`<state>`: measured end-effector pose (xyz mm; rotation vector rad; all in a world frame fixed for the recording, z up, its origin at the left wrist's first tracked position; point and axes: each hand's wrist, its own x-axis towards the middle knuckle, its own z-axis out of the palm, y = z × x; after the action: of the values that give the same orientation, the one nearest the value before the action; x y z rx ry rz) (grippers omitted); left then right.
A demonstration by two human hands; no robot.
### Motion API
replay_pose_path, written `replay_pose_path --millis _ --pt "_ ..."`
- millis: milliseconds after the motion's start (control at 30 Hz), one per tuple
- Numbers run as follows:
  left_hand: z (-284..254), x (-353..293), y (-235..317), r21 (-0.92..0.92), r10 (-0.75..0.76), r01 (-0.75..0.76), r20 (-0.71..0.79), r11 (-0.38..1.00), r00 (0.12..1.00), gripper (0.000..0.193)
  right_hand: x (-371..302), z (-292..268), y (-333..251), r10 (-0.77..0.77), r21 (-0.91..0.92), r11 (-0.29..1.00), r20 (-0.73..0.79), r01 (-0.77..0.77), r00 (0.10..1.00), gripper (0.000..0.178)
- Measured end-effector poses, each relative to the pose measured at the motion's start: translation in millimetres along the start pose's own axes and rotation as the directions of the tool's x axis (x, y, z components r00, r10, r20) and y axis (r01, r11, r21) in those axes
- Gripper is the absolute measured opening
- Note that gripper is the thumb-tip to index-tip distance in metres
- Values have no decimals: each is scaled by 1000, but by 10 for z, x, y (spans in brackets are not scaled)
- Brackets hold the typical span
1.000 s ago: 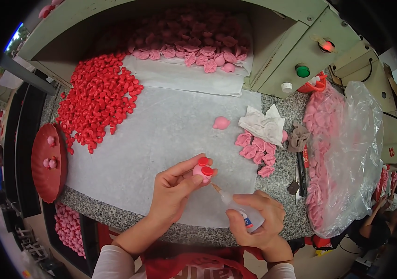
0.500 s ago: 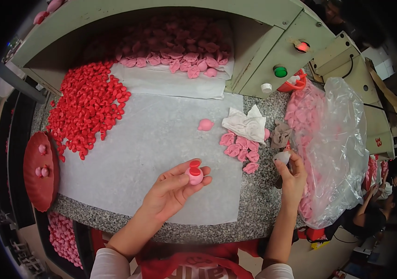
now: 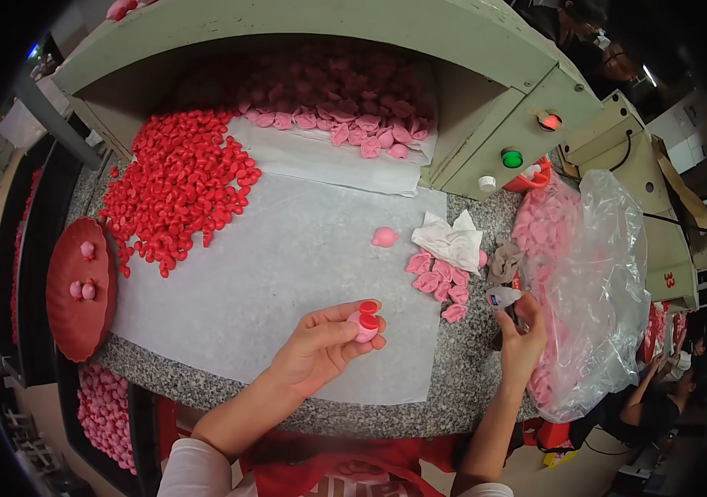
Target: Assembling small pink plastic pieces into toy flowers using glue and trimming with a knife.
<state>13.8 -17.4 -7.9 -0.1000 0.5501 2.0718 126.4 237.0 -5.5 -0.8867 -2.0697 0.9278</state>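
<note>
My left hand [image 3: 318, 348] is closed around a small round pink rubbery piece [image 3: 361, 333], above the paper sheet. Two glossy red parts show at its top, one [image 3: 367, 307] sticking up between my fingertips. At the right, my right hand [image 3: 522, 333] pinches a small translucent bottle [image 3: 503, 296] with a blue mark on it. That bottle is tilted beside a crumpled grey-brown cloth [image 3: 504, 263]. Nearest to it on the left lie several pink hollow pieces [image 3: 443, 280] partly under a white crumpled tissue [image 3: 450, 238]. A single pink piece [image 3: 385, 237] rests alone on the sheet.
A heap of red parts [image 3: 179, 190] covers the left of the white paper [image 3: 287, 248]. More pink pieces [image 3: 370, 124] fill the green machine's opening [image 3: 486, 116]. A red dish [image 3: 80, 331] stands at left, a clear bag of pink pieces [image 3: 593, 315] at right. People are beyond.
The view has shifted, so the bench appears farther right and lower. The bottle in my right hand has turned and shows its blue mark. My left hand still holds the pink piece.
</note>
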Motion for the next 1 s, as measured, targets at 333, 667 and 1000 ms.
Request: replay_pose_path --millis 333,667,1000 --pt "-5 -3 -1 7 6 -6 -31 1000 999 37 174 620 -582 -494 -216 817 214 534 843 7" --pt "-69 54 -38 -109 53 -50 31 993 998 36 196 624 -700 -463 -222 842 171 492 870 8" --pt "-121 92 -78 -212 96 -78 75 974 993 28 -583 684 -1125 -667 241 743 346 625 660 27"
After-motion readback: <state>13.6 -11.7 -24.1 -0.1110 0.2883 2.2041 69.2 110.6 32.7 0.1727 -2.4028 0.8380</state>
